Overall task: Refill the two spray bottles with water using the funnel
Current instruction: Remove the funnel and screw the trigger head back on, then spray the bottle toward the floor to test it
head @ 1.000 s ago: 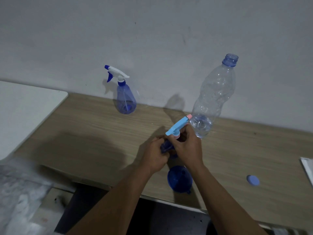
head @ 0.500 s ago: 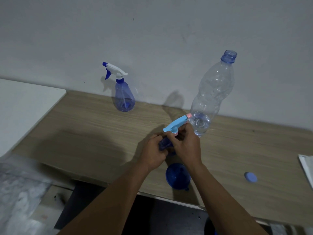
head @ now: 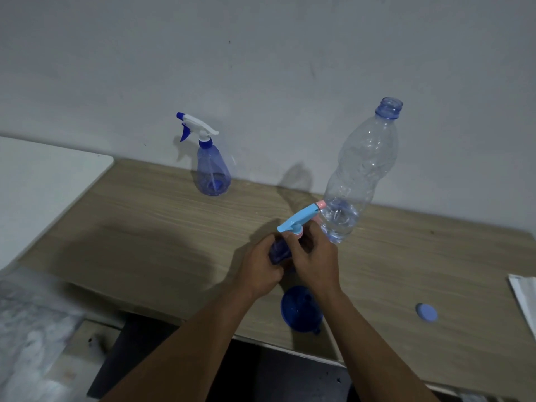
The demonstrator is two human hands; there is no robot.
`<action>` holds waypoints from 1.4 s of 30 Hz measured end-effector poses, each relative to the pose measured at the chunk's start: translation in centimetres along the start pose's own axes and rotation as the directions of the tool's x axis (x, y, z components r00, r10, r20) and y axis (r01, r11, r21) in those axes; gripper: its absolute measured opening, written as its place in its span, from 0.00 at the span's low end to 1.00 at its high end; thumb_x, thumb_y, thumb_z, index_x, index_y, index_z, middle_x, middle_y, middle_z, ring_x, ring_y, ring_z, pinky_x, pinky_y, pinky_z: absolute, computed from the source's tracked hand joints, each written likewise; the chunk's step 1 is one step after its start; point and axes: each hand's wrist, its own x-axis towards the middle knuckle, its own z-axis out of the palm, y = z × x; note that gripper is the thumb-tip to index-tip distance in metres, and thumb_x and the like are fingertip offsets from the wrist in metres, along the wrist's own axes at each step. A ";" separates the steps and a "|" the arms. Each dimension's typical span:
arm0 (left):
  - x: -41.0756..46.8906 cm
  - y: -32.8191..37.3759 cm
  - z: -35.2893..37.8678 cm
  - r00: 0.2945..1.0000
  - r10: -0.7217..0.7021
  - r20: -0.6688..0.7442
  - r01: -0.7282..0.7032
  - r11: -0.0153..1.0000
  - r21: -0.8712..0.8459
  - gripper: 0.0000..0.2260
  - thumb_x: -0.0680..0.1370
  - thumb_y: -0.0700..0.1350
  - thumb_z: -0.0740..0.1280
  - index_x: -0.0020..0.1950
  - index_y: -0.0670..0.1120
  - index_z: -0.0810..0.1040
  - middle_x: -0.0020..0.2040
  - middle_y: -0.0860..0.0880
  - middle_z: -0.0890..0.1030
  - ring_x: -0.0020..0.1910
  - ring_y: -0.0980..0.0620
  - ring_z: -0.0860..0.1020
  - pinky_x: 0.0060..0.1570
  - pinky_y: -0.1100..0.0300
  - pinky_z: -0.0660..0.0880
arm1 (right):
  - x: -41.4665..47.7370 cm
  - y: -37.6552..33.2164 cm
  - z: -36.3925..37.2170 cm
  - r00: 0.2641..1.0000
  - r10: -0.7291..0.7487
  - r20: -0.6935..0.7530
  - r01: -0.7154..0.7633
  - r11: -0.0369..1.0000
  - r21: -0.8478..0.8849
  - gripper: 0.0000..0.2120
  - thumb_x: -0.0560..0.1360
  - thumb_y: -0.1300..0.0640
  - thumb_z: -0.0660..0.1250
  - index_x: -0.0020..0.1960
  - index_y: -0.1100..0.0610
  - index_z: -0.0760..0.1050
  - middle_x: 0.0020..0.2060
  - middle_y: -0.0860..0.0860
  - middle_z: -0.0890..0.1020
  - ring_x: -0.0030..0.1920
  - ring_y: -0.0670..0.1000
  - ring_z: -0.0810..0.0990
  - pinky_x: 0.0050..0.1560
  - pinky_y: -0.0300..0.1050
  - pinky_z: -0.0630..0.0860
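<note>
Centre frame: left grip [head: 258,268] clenched round the small dark-blue translucent spray bottle [head: 278,251], held just above the wooden surface [head: 145,227]. Right grip [head: 314,261] grasps the neck under its light-blue plastic trigger head [head: 301,218], pink nozzle pointing upper right.

Below the hands, near the front edge: blue plastic funnel [head: 298,310] on the surface.

Upper left, by the wall: second blue spray bottle with white trigger [head: 213,172], upright.

Right of centre: tall clear plastic water bottle [head: 359,172], uncapped, a little water at the bottom.

Lower right: round blue bottle cap [head: 426,312], lying apart.
</note>
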 end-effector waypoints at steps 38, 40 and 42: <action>-10.6 -2.0 -22.2 0.944 -0.253 -0.210 0.329 0.739 0.588 0.26 0.77 0.57 0.67 0.70 0.44 0.74 0.67 0.43 0.77 0.65 0.45 0.75 0.64 0.55 0.72 | -5.5 -12.1 8.3 0.892 0.197 0.407 -0.061 0.944 -0.324 0.18 0.74 0.38 0.66 0.45 0.53 0.79 0.46 0.58 0.86 0.40 0.56 0.80 0.52 0.58 0.82; -10.8 -1.6 -22.5 0.947 -0.243 -0.210 0.321 0.743 0.588 0.25 0.77 0.56 0.68 0.69 0.44 0.74 0.66 0.44 0.77 0.65 0.45 0.75 0.63 0.55 0.73 | -6.4 -12.6 8.5 0.879 0.222 0.421 -0.057 0.927 -0.371 0.26 0.73 0.33 0.64 0.50 0.56 0.80 0.47 0.57 0.86 0.41 0.56 0.82 0.52 0.56 0.82; -11.1 -1.3 -22.7 0.946 -0.251 -0.205 0.324 0.742 0.587 0.25 0.76 0.56 0.68 0.69 0.45 0.75 0.66 0.44 0.78 0.64 0.45 0.76 0.63 0.55 0.73 | -7.1 -13.0 8.5 0.878 0.235 0.417 -0.037 0.902 -0.431 0.31 0.71 0.29 0.61 0.51 0.56 0.81 0.46 0.55 0.86 0.45 0.58 0.85 0.51 0.56 0.83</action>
